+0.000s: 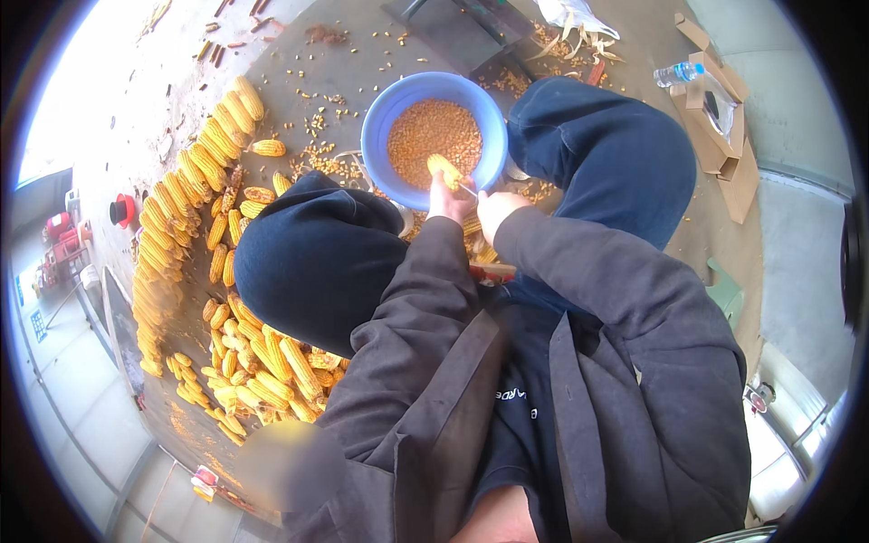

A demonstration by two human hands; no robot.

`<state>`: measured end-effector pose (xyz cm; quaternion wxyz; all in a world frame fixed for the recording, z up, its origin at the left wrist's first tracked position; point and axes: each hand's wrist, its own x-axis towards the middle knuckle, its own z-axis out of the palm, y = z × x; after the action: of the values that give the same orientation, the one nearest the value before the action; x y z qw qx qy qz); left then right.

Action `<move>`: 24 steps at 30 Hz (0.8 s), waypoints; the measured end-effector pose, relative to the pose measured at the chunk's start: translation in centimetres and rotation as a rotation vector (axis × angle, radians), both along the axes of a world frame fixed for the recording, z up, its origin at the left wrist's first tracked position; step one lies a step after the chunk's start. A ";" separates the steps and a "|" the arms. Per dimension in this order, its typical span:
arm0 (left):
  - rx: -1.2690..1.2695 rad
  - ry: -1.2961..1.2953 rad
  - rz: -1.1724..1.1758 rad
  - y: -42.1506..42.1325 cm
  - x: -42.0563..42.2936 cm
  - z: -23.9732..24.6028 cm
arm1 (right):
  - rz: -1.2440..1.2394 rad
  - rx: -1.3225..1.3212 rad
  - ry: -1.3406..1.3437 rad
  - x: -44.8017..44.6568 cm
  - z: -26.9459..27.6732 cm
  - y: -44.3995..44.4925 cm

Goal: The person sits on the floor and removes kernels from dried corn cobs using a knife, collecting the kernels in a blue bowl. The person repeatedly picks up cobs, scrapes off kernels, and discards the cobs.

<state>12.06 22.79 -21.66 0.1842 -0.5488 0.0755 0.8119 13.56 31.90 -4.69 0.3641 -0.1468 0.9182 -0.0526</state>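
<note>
My left hand (pixel 449 201) is closed around a yellow ear of corn (pixel 442 170), whose tip points over the near inside of a blue plastic basin (pixel 379 139). Loose corn kernels (pixel 434 129) lie in the basin, which stands between my knees. Just right of the ear, my right hand (pixel 499 212) grips a thin metal tool (pixel 468 190); its shaft reaches to the cob near my left fingers. The tool's handle is hidden in my fist, so its exact kind cannot be told.
Stacked corn ears (pixel 156 237) curve along the left, with a heap of ears (pixel 265 373) beside my left thigh. Kernels are scattered on the floor. A dark metal stand (pixel 461 41) lies beyond the basin. At right are an opened cardboard box (pixel 713 115) and a plastic bottle (pixel 677 74).
</note>
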 end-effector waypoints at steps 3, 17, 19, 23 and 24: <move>0.017 0.060 -0.025 0.5 0.7 -2.1 | -0.324 -0.100 -0.113 -1.5 -0.5 0.2; -0.024 -0.009 0.028 1.4 0.0 2.0 | -0.073 0.092 -0.057 -0.1 -0.5 -0.3; -0.064 0.000 0.026 1.6 -0.2 1.8 | -0.297 -0.015 -0.128 -1.5 -1.4 0.0; -0.017 -0.030 0.003 1.5 0.2 1.0 | -0.392 -0.067 -0.135 -0.9 -1.6 0.5; -0.003 -0.028 0.005 1.5 0.3 1.2 | -0.293 0.037 -0.156 -1.2 0.3 -0.4</move>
<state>12.31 24.24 -20.47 0.1825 -0.5603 0.0727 0.8046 12.39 31.53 -4.44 0.4254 0.0002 0.8996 -0.0993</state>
